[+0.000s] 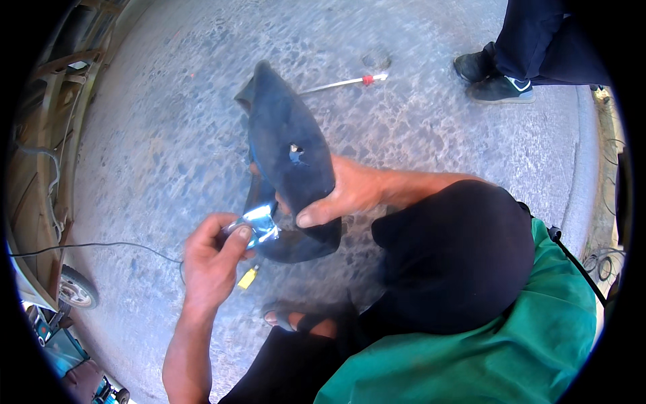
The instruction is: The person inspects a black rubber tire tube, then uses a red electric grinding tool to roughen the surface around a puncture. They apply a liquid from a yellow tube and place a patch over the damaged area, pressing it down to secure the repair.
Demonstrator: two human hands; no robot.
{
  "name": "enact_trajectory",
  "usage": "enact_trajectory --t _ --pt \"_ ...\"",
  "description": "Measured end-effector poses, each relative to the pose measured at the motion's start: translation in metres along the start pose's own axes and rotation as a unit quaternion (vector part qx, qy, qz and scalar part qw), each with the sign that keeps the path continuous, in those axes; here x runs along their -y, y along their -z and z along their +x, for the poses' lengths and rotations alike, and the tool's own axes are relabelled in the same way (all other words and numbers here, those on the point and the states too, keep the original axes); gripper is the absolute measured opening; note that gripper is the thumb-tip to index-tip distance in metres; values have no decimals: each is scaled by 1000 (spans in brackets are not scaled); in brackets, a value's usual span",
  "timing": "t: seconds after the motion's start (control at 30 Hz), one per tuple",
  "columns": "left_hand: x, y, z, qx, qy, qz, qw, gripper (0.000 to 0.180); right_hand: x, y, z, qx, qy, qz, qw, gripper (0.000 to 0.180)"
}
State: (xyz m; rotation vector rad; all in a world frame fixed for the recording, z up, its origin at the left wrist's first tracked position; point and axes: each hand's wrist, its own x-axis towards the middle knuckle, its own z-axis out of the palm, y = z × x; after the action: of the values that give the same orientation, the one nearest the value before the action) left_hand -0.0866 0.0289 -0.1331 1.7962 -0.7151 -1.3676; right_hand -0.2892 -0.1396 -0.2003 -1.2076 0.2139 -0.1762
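Right hand (350, 192) was clamped on the black tube (286, 121), thumb on top, fingers underneath, probably to keep the flat face and its pale mark (296, 154) turned up for a clear view. Tube was held over the ground (431, 135), ahead of the knee (464, 262). Left hand (212, 256) was pinched on a shiny packet (261, 226), just beside the tube, likely by its edge to leave most of it exposed. Yellow tag (248, 277) sat near the left hand; couldn't tell what it belonged to.
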Motion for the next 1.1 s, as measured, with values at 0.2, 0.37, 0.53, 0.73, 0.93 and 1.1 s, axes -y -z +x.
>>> enact_trajectory --t 0.2,0.37,0.53,0.73,0.93,1.1 --pt "-12 -17 -1 25 -10 6 1000 14 1 -1 5 -13 -20 -76 997 81" --pt "-20 -27 -1 66 -8 -6 998 15 1 -4 5 -29 -22 -52 998 74" --pt "-13 -27 0 72 -25 -1 997 14 7 -9 5 -37 -28 -45 998 62" --pt "-12 -29 2 55 -143 101 983 11 1 -8 6 -26 -46 -56 997 55" --pt "-22 -23 0 53 -177 162 969 8 13 -15 10 -19 -55 -63 996 54" --pt "-23 -24 -1 48 -220 177 958 6 8 -15 8 -23 -36 6 999 57"
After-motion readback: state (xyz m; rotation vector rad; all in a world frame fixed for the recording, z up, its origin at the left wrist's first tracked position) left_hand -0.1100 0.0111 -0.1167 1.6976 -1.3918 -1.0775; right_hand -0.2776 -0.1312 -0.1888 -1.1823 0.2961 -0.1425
